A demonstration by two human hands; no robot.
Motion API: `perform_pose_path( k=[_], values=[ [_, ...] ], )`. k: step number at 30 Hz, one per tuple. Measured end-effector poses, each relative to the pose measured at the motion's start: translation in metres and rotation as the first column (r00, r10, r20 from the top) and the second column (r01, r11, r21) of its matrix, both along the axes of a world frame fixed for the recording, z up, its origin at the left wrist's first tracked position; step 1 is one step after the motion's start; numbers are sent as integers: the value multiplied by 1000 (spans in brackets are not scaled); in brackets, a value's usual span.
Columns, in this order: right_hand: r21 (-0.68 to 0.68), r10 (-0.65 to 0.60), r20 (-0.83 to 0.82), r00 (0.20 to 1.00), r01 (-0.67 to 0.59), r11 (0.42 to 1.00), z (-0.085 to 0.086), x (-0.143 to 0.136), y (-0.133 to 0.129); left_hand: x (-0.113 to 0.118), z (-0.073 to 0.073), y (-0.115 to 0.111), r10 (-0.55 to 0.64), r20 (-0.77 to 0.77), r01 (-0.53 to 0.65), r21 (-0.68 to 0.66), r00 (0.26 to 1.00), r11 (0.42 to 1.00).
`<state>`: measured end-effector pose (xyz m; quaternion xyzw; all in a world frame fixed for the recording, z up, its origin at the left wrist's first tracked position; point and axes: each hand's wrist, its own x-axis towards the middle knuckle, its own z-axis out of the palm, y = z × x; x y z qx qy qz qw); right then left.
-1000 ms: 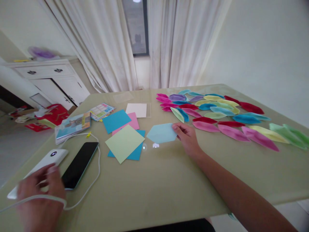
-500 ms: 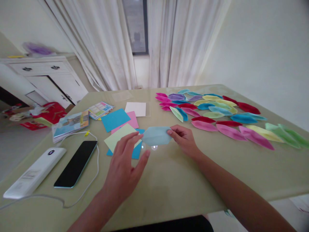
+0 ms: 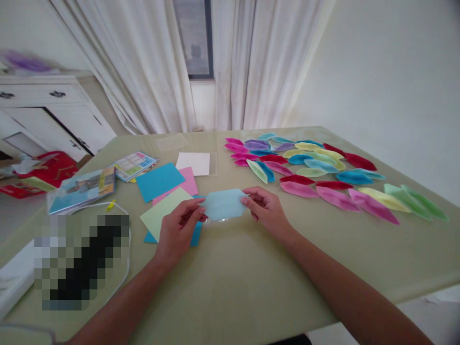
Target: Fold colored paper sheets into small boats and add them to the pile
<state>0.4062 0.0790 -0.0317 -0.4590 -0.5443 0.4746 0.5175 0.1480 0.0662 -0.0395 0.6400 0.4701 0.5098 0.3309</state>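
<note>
The left hand [image 3: 177,231] and right hand [image 3: 266,208] pinch opposite ends of the paper [image 3: 225,203], above the counter [image 3: 233,287] between its near and far edges. An uneven pull by the hands could crease or tear it. It looks pale blue and fairly flat, narrowing toward both pinched ends.

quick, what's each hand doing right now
Left hand: closed, pinching the left end of the light blue paper.
Right hand: closed, pinching its right end.
</note>
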Motion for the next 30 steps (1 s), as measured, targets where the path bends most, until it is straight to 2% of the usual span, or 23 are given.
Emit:
perform_pose_path(
  k=[3, 9, 14, 18, 23, 30],
  values=[
    [10, 21, -28, 999, -21, 1000, 0, 0, 0, -3, -1, 0, 19, -39, -18, 33, 999, 999],
    [33, 82, -66, 994, -79, 996, 0, -1, -2, -6, 3, -3, 30, -174, 4, 190, 984, 982],
    [112, 100, -3, 995, -99, 989, 2, 0, -4, -8, 5, 1, 8, -71, -2, 93, 997, 996],
    [120, 58, -17, 998, -55, 991, 4, 3, -2, -11, 4, 5, 6, -11, -5, 43, 1000, 999],
    [88, 45, -19, 999, -43, 995, 7, 8, 3, -13, 5, 5, -14, -94, 32, 192, 995, 981],
    [1, 136, -32, 990, -136, 991, 5, 7, 4, -13, 9, 2, 12, -199, 63, 367, 980, 928]
  ],
)
